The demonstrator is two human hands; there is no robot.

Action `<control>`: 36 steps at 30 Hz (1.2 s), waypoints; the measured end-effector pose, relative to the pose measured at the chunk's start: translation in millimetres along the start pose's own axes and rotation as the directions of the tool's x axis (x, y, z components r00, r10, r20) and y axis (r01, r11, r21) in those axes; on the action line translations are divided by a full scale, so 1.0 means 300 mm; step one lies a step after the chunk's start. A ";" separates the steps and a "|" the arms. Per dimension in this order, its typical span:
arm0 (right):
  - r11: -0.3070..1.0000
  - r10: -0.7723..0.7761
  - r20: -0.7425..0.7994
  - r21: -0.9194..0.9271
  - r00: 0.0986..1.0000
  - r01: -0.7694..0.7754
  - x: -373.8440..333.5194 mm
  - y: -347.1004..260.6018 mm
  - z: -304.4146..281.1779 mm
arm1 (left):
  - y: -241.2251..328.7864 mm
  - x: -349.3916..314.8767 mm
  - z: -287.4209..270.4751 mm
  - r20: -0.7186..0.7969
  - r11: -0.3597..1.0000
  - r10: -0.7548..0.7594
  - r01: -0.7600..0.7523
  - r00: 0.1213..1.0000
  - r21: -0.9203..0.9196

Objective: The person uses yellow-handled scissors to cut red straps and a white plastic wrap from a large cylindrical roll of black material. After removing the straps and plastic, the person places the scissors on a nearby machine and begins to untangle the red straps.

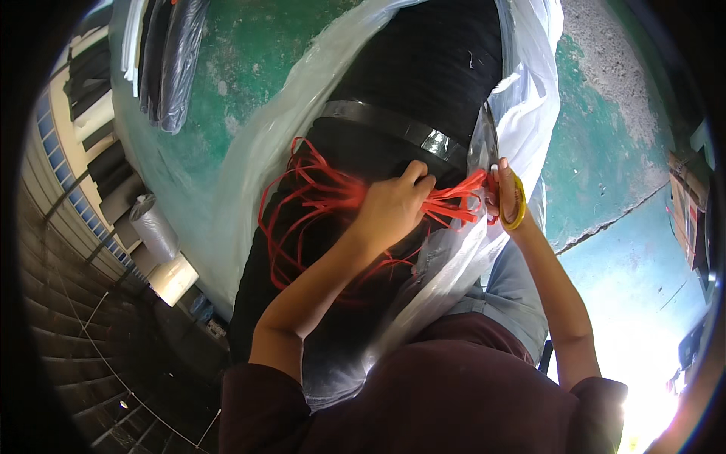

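Over black roll: red strap bundle gripped by left hand, fingers clamped.
Right hand: fingers closed in yellow-handled scissors.
Handling: likely light, limp, slippery; best gripped bunched.

Red strapping: thin plastic bands, smooth, slight sheen. Roll beneath: black cloth, matt, fine ribbed weave. Band around roll: black tape, glossy, catching light. Wrapping: clear plastic film, crinkled, shiny, milky where folded. Scissors: dull metal blades, yellow plastic handle, smooth. Floor: green painted concrete, worn, rough grey patches, cracked. Sleeve: dark maroon cloth, matt. Trousers: pale blue denim-like cloth.
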State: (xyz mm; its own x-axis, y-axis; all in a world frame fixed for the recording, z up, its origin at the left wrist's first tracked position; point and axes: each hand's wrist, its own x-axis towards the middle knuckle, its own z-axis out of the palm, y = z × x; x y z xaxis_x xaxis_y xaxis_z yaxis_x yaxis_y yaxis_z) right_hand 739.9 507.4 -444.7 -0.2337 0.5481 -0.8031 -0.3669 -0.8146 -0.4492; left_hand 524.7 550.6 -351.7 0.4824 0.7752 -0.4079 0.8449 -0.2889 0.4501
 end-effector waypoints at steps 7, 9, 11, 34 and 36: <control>0.976 0.041 -0.379 -0.183 0.924 -0.118 0.048 0.229 -0.203 | -0.052 0.074 -0.024 -0.246 0.996 -0.094 0.094 0.965 -0.015; 0.967 0.055 -0.444 -0.197 0.894 -0.158 0.052 0.255 -0.235 | -0.031 0.090 0.010 -0.204 0.994 -0.103 0.106 0.974 0.005; 0.908 -0.066 -0.458 -0.395 0.887 -0.136 0.071 0.312 -0.279 | 0.016 0.106 0.061 -0.195 0.997 -0.051 0.060 0.979 0.040; 0.322 -0.312 -0.381 -0.904 0.870 -0.280 0.271 0.518 -0.477 | 0.149 0.230 0.266 -0.253 0.953 -0.094 0.160 0.963 0.257; 0.302 -0.325 -0.356 -0.917 0.876 -0.261 0.272 0.517 -0.487 | 0.202 0.254 0.295 -0.225 0.950 -0.086 0.148 0.970 0.274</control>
State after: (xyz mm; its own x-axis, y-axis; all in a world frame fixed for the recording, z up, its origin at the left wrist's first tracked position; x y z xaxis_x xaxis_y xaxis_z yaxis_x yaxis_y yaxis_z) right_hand 795.4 398.2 -637.0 0.2353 0.6776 -0.6968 0.7761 -0.5626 -0.2851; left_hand 633.0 542.4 -425.7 0.3433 0.9038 -0.2555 0.9376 -0.3138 0.1497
